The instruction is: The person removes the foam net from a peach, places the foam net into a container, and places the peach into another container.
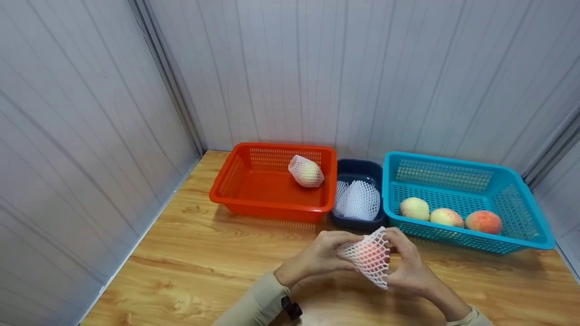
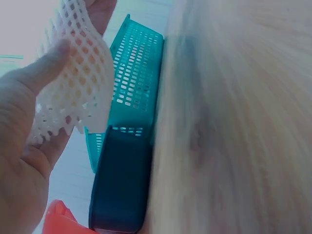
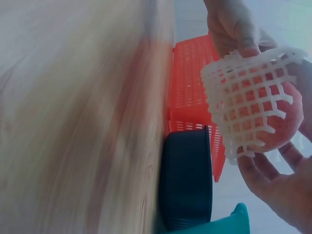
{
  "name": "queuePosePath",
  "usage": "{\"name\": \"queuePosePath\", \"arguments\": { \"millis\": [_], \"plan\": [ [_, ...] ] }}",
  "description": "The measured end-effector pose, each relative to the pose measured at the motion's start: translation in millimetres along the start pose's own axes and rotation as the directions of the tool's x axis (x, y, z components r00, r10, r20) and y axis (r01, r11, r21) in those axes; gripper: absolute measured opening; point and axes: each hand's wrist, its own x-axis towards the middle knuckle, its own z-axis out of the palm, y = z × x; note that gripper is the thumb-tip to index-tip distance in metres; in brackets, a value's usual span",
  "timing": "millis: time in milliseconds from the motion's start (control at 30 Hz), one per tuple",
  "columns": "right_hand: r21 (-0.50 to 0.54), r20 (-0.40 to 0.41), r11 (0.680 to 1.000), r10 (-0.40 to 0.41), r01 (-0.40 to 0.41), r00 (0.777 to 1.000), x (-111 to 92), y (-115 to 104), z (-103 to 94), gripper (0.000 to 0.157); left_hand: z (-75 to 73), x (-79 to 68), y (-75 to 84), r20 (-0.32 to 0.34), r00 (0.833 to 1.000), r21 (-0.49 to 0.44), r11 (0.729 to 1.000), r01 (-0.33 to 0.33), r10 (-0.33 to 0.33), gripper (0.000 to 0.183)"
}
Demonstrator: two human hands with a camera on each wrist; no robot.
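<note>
A pinkish peach [image 3: 290, 119] sits inside a white foam net sleeve [image 1: 377, 269], held up over the table's front part between both hands. My left hand [image 1: 321, 254] grips the gathered end of the sleeve, its thumb pressed on the netting. On the other side, my right hand [image 1: 410, 267] holds the sleeve's wide mouth by its edge, fingers and thumb spread around the fruit. In the right wrist view part of the peach bulges bare out of that mouth.
Behind the hands stand an orange-red basket [image 1: 272, 210] with one netted fruit [image 1: 309, 174], a dark blue bin [image 1: 362, 165] with white foam sleeves [image 1: 360, 201], and a turquoise basket [image 1: 453, 160] with three bare peaches [image 1: 484, 222]. Panelled walls [image 1: 294, 81] border the wooden table [image 1: 190, 262].
</note>
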Motion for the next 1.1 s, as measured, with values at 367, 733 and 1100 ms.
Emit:
{"name": "queuePosePath", "arguments": {
  "millis": [367, 733, 1100],
  "plan": [
    [-0.014, -0.036, 0.999, 0.029, -0.029, 0.999, -3, 1, -11.3, 0.077, 0.0, 9.0, 5.9, -0.089, 0.994, -0.012, 0.998, -0.059, 0.058, 0.033],
    [0.001, -0.072, 0.998, -0.060, 0.061, 0.996, 4, -24, -18.9, 0.074, 7.1, 9.9, 1.8, -0.141, 0.984, 0.041, 0.994, -0.105, 0.110, 0.018],
    [0.012, -0.050, 0.999, -0.047, 0.048, 0.998, 10, -40, -30.1, 0.068, 1.0, 14.7, 3.0, -0.171, 0.975, 0.065, 0.989, -0.129, 0.139, 0.018]
  ]
}}
